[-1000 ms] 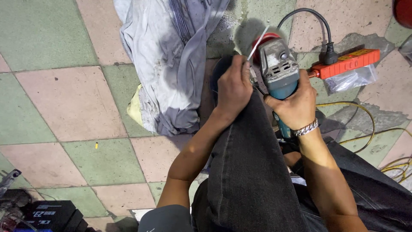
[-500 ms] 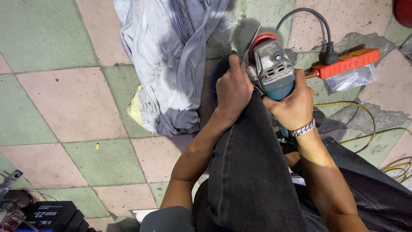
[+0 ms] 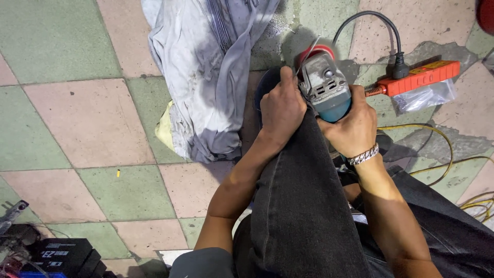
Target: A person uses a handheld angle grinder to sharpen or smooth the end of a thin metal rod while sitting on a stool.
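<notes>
Head view: both hands hold a teal and grey angle grinder over a raised knee in dark jeans.

Compared with a second ago, the teal and grey metal-and-plastic angle grinder (image 3: pixel 324 87) sits a little more upright, its grey ribbed gear head turned up to the camera, and the thin silvery metal strip (image 3: pixel 307 55) now juts up from between the left fingers (image 3: pixel 286 77) and the red disc guard (image 3: pixel 315 51). The left hand (image 3: pixel 280 110) is clenched, pinching that strip beside the tool's head; the right hand (image 3: pixel 350 126), with a chain bracelet, is clenched round the teal body. Beyond the fingers lies a crumpled, dusty grey cloth (image 3: pixel 206 72) on the worn pink and green tiled floor (image 3: pixel 87 118); to the right of them, an orange plastic power strip (image 3: pixel 419 77) with a black plug.
</notes>
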